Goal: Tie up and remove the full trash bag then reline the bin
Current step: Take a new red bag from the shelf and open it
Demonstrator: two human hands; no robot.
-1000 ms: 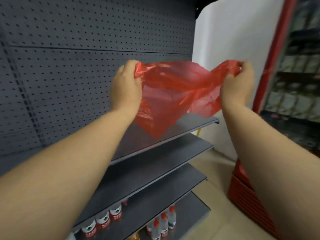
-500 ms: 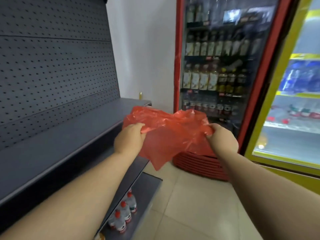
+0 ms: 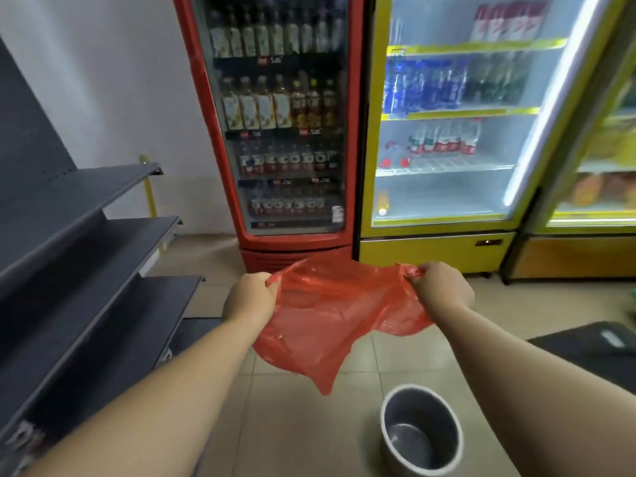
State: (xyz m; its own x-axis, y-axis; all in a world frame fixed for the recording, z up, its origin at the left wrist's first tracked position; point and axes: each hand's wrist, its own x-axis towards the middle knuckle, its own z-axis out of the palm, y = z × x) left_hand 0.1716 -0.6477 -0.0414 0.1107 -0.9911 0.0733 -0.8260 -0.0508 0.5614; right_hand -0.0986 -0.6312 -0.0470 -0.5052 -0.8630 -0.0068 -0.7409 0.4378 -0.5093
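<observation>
Head view: both hands' fingers [image 3: 272,284] pinch the red bag [image 3: 330,315] open; relining calls for lowering it into the bin [image 3: 421,430] below.

I hold the bag [image 3: 327,315] stretched between my left hand [image 3: 249,299] and right hand [image 3: 442,287]. The bin [image 3: 421,430] stands on the floor [image 3: 292,425] below, nearer me. Shelves [image 3: 86,242] run left; fridges [image 3: 361,132] stand far ahead.

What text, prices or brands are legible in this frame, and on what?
None can be read with certainty.
Price tags on the red fridge shelf rails: white digits, too blurred to quote.
Bottle labels inside it: too small.
Bottle labels in the yellow fridge: blurred.
Red bag, held by the left hand and right hand: no print visible.
Grey bin: no marking visible.
</observation>
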